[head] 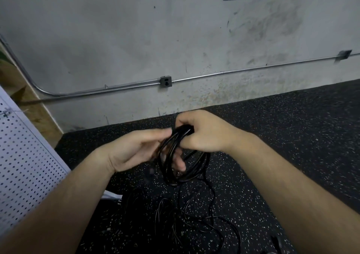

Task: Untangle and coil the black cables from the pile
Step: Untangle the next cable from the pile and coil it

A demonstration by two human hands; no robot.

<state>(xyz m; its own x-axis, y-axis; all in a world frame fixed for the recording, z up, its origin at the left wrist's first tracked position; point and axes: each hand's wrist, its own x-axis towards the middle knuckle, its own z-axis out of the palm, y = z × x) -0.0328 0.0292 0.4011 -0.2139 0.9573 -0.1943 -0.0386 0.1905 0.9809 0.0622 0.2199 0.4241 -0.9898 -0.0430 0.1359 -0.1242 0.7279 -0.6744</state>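
A black cable coil [192,170] of several loops hangs in mid-air between my hands. My right hand [204,131] grips the top of the coil, with fingers and thumb curled round the bundled strands. My left hand [136,148] lies palm-up beside it, its straight fingers passing through the loops. One strand trails down from the coil to the tangled pile of black cables [175,222] on the floor below my forearms.
The floor is black speckled rubber matting [292,132]. A grey concrete wall [175,39] with a metal conduit [233,72] and an outlet box [166,81] stands ahead. A white perforated panel [21,156] leans at the left.
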